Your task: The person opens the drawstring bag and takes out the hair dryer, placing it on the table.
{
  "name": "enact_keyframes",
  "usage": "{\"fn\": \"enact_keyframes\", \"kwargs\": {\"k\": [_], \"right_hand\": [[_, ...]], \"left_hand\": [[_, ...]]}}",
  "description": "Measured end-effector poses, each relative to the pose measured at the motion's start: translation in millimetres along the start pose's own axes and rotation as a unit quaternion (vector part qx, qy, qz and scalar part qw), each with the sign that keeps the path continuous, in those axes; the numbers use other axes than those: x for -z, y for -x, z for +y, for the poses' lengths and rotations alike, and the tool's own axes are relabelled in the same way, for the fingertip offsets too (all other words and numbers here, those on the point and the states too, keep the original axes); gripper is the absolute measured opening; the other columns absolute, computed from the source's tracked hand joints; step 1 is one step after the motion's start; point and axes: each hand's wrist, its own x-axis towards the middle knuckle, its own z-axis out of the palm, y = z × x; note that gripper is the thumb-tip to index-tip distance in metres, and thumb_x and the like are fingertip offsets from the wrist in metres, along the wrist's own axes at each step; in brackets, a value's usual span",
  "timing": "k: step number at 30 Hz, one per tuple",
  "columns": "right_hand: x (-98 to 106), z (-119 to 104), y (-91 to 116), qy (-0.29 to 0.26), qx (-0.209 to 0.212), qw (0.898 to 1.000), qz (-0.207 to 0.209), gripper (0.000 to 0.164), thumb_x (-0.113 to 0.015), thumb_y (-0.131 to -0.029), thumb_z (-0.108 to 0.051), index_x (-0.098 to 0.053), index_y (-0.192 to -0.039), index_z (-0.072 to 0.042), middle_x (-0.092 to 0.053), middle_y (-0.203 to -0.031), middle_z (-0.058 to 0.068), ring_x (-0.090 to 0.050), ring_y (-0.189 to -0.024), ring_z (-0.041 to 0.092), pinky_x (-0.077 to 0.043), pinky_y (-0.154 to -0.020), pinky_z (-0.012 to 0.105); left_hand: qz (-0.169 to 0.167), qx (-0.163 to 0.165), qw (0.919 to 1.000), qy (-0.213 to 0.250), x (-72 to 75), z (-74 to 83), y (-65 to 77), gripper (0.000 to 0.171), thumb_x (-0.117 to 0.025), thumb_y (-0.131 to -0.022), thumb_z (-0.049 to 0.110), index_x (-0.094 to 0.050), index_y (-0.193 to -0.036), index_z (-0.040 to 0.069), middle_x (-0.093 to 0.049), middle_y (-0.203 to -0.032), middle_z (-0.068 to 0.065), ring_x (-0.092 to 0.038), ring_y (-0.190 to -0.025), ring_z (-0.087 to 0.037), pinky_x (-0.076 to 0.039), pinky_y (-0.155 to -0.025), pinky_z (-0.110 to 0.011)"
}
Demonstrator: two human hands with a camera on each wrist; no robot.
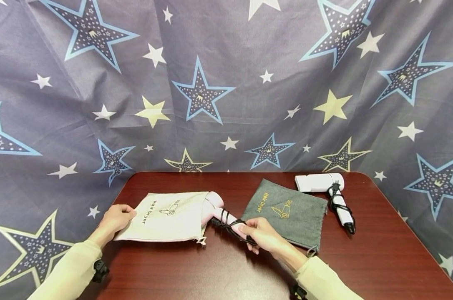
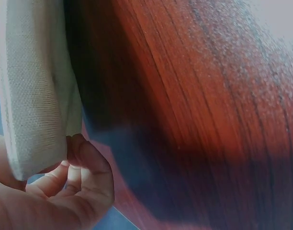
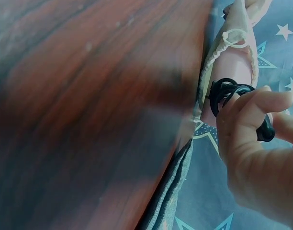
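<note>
A cream drawstring bag point(image 1: 155, 227) printed "Hair Dryer" lies on the left, its mouth facing right. My left hand point(image 1: 115, 218) pinches the bag's closed far-left end, thumb and fingers on the cloth point(image 2: 31, 96). Inside the bag's mouth sits most of the barrel of a pale pink hair dryer point(image 1: 215, 202); its rear end and handle stick out. My right hand point(image 1: 265, 237) grips that handle near its lower end, over the black cord point(image 3: 228, 93) wound round it. The part of the barrel within the bag is hidden.
To the right lies a dark grey bag point(image 1: 286, 212) with gold "Hair Dryer" lettering. Behind it, near the table's back right corner, rests a white hair dryer point(image 1: 318, 182) with its black cord point(image 1: 337, 204) wrapped round the handle. A star-patterned cloth point(image 1: 226, 129) hangs behind the reddish-brown table point(image 1: 196, 271).
</note>
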Motion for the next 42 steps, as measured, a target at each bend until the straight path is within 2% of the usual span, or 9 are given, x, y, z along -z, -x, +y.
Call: {"fn": "enact_keyframes", "kwargs": {"k": [6, 42], "right_hand": [[1.0, -1.6, 1.3, 0.0, -0.002, 1.0, 0.001, 0.027, -0.063, -0.105, -0.02, -0.065, -0.097, 0.005, -0.056, -0.058, 0.006, -0.047, -0.041, 0.009, -0.039, -0.041, 0.023], [1.4, -1.8, 3.1, -0.005, -0.004, 1.0, 0.01, 0.026, -0.064, -0.103, -0.02, -0.065, -0.096, 0.005, -0.056, -0.057, 0.006, -0.048, -0.041, 0.009, -0.039, -0.041, 0.022]], "left_hand": [[-0.002, -0.004, 1.0, 0.009, 0.7, -1.7, -0.3, 0.021, -0.063, -0.102, 0.018, -0.071, -0.102, -0.001, -0.065, -0.103, -0.019, -0.057, -0.095, -0.036, -0.041, -0.078, -0.039], [-0.006, 0.005, 1.0, 0.002, 0.7, -1.8, -2.8, 0.022, -0.063, -0.102, 0.021, -0.071, -0.103, 0.0, -0.065, -0.105, -0.019, -0.056, -0.097, -0.037, -0.04, -0.079, -0.042]]}}
